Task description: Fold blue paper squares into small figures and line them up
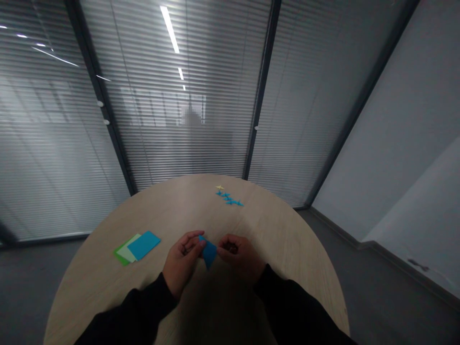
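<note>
So: my left hand [182, 256] and right hand [239, 254] are close together, both pinching a folded piece of blue origami paper [209, 254] between the fingertips, above the round wood-look table [276, 239]. One point of the paper hangs down; my fingers hide the fold detail. Risks: a loosened pinch could drop the piece or let a crease spring open, and pulling the hands apart could tear it. Left of my hands lies a stack of blue and green paper sheets [143, 245], well apart from them. Near the far edge sit a row of small blue folded stars [228, 198] and a yellow star [219, 187]. To my right, the tabletop runs out to its curved edge; the near rim passes under my black sleeves [136, 311].
</note>
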Demonstrator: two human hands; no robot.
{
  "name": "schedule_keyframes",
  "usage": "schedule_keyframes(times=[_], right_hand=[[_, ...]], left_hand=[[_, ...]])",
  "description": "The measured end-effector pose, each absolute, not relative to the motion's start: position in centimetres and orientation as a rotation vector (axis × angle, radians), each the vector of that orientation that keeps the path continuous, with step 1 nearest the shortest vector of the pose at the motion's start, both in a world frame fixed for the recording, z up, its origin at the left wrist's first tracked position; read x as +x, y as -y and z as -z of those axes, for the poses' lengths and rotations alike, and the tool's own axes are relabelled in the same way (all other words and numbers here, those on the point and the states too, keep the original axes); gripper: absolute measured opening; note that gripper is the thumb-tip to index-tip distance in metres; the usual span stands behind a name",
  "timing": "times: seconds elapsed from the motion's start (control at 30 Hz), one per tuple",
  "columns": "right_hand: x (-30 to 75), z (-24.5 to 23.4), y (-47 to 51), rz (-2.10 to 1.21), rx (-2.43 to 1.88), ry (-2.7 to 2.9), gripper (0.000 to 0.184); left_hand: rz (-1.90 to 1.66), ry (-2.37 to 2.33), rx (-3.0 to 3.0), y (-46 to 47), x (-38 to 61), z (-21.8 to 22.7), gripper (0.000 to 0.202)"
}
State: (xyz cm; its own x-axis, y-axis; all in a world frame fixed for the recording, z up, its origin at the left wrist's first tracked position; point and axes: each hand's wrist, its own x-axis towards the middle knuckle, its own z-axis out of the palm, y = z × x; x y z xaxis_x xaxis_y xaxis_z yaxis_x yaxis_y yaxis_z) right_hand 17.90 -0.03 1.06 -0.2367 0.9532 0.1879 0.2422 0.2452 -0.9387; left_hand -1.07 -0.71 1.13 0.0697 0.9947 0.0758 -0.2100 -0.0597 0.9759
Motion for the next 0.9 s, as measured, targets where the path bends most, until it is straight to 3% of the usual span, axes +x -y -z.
schedule_keyframes(times=[0.37,0.9], right_hand=[[17.85,-1.01,0.23,-1.035,-1.123,1.691,0.018],[17.73,-1.44,0.32,-1.007,-1.146,1.717,0.016]], left_hand=[[-1.299,-0.897,0.780,0.43,-0.83,-0.59,0.043],[-1.354,-0.925,0.754,0.51,-0.75,-0.58,0.038]])
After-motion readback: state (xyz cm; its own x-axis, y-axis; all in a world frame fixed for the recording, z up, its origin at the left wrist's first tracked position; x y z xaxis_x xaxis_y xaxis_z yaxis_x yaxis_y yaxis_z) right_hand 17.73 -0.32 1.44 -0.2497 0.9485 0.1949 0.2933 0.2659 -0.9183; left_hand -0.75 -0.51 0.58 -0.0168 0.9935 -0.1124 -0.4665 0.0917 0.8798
